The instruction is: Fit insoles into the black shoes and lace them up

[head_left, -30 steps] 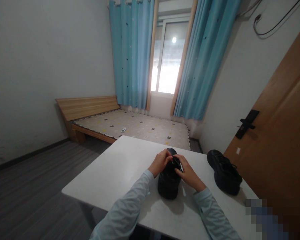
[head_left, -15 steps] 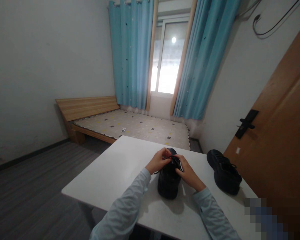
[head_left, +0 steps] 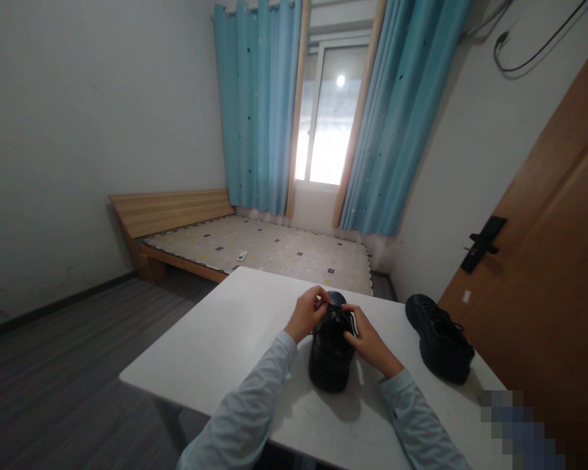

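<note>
nearest me, two pale sleeves [head_left: 255, 388] reach in over one white table [head_left: 210, 346]; on it, a bit right of middle, one black shoe [head_left: 329, 373] sits upright, heel toward me, toe away. two hands on it, both mine. right hand [head_left: 370, 338]: thumb and fingers bent round the right edge of the shoe's opening, holding it there. left hand [head_left: 304, 315]: narrow, thumb and fingers pinched together on the laces [head_left: 336, 312], on the far half of the shoe; exactly which strand is too small to tell. step in hand, i judge: handling the laces; tightening, loosening or tying, can't tell. next move, i'd say, calls for a steady right hand on the shoe and a fine, light pinch from the left. farther right, a second black shoe [head_left: 443, 343], apart from my hands, toe to the far left, laces on; so two shoes total. right side, one brown door [head_left: 543, 228], one black handle [head_left: 485, 243]. beyond the table, one bed [head_left: 318, 260], one small white remote-like thing [head_left: 242, 256] on it. farthest, two blue curtains [head_left: 259, 117], left and right of one window [head_left: 329, 124].
</note>
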The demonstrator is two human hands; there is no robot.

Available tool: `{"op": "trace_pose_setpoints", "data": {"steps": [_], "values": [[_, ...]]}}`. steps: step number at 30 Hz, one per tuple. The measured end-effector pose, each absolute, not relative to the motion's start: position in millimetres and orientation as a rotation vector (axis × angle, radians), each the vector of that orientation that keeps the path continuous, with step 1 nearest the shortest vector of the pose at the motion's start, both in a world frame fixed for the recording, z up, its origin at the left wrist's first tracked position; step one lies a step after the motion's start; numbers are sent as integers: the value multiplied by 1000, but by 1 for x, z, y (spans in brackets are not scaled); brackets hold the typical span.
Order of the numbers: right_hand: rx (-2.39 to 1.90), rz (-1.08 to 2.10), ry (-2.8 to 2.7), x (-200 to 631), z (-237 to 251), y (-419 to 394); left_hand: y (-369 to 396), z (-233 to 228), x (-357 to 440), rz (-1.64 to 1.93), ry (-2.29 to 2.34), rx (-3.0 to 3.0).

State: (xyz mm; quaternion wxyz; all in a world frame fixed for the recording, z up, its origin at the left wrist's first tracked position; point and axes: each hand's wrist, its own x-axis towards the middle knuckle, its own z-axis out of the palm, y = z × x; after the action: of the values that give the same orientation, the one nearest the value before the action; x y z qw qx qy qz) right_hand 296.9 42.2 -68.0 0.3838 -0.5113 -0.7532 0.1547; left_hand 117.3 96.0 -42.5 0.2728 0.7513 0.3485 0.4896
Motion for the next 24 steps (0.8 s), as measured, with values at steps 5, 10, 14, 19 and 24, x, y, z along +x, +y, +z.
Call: {"op": "trace_pose_setpoints", "data": {"steps": [5,10,14,19,24], "values": [[-1294,407,-1915,297,-66,42,101,-45,112,1409,1007,2108],[-1309,437,-1898,295,-62,39,104,-50,113,1459,1071,2062],[-1305,438,-1891,294,-62,39,104,-50,117,1451,953,1803],[-1314,440,-1887,294,-62,38,102,-48,118,1446,835,1675],[-1306,437,-1882,294,-63,38,100,-44,117,1489,865,1697]]}}
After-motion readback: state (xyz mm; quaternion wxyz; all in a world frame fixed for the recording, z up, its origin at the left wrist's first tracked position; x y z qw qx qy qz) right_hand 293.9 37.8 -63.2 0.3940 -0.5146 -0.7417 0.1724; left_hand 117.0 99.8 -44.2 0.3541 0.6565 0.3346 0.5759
